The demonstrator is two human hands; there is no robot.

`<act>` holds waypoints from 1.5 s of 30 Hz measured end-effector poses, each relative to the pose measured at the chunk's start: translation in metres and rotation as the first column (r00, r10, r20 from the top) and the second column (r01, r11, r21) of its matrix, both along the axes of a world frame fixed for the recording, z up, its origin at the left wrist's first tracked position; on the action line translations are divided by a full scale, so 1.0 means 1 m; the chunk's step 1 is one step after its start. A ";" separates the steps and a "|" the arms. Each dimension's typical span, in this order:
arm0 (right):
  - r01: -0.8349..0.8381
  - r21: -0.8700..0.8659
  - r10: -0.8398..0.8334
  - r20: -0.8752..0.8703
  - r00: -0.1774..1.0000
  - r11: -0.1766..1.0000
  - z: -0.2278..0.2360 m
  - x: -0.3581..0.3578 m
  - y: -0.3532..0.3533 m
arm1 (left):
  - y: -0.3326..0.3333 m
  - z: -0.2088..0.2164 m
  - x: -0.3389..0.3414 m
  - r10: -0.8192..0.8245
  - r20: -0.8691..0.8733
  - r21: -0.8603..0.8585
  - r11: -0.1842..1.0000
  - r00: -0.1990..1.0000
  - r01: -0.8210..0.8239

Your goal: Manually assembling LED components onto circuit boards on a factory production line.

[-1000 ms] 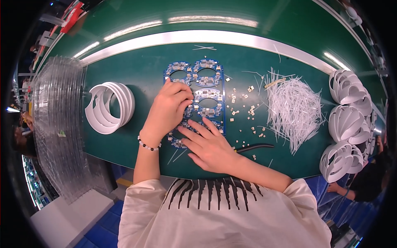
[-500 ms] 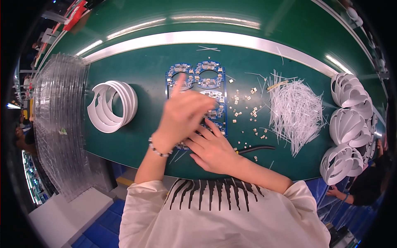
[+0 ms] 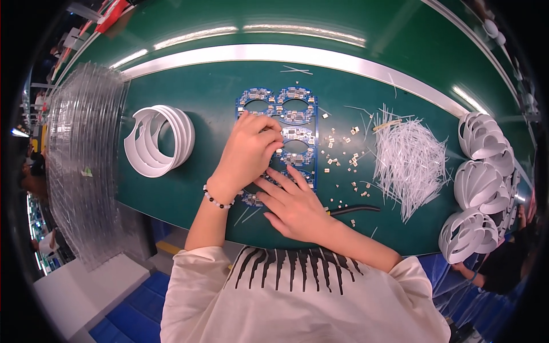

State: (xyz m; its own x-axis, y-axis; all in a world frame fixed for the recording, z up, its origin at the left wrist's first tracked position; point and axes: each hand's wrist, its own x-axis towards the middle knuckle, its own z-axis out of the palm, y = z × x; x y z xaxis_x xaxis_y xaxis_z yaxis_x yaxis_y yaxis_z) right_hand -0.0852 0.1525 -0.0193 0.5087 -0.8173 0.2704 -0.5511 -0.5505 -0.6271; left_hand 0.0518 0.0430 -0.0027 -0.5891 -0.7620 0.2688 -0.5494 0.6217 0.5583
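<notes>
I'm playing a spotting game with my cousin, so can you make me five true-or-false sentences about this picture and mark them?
1. The left hand is over the blue circuit boards. True.
2. A bead bracelet is on the right wrist. False: the bead bracelet is on the left wrist.
3. The right hand has its fingers spread. True.
4. The pile of white strips is left of the boards. False: the pile of white strips is on their right.
5. Clear plastic trays are stacked on the far left. True.
</notes>
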 end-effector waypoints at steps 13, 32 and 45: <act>-0.003 -0.043 0.003 0.013 1.000 0.999 -0.001 0.000 0.001 | 0.018 0.006 -0.018 -0.146 -0.139 -0.036 0.989 0.980 0.142; 0.004 0.007 -0.004 0.018 1.000 1.000 0.000 -0.001 0.000 | 0.011 0.013 0.002 -0.020 0.143 0.033 0.999 0.990 0.015; 0.006 -0.003 -0.006 -0.014 1.000 1.000 -0.002 -0.001 0.000 | 0.012 0.015 -0.001 0.020 0.105 0.071 0.997 0.994 -0.027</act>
State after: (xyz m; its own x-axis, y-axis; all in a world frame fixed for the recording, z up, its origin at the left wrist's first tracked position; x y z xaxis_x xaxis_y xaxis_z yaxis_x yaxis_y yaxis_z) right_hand -0.0867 0.1529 -0.0215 0.5076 -0.8195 0.2662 -0.5631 -0.5493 -0.6174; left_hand 0.0510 0.0552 0.0122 -0.5929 -0.7910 0.1509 -0.6209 0.5684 0.5398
